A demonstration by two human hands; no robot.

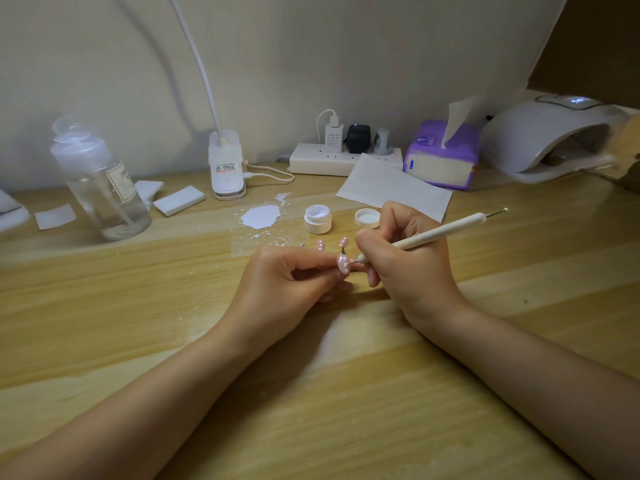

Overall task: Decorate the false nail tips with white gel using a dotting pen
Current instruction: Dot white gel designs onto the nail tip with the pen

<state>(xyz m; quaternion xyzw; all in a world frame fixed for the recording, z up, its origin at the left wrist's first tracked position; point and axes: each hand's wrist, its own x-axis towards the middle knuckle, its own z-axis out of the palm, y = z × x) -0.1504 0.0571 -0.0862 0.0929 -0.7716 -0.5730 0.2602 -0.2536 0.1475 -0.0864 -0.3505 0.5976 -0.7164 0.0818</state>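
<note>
Your left hand (291, 275) pinches the nail tip (343, 264) steady; right hand (405, 258) grips the dotting pen (436, 233) low for control, both braced on the surface (346, 393)

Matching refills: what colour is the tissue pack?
Purple tissue pack, white on its front face; head view.

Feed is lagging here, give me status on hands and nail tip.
Left hand pinches pink false nail tip. Right hand grips cream dotting pen, point on the tip. Nothing in the way.

Lid (367, 218) right of jar (318, 219) (both behind hands).
</note>
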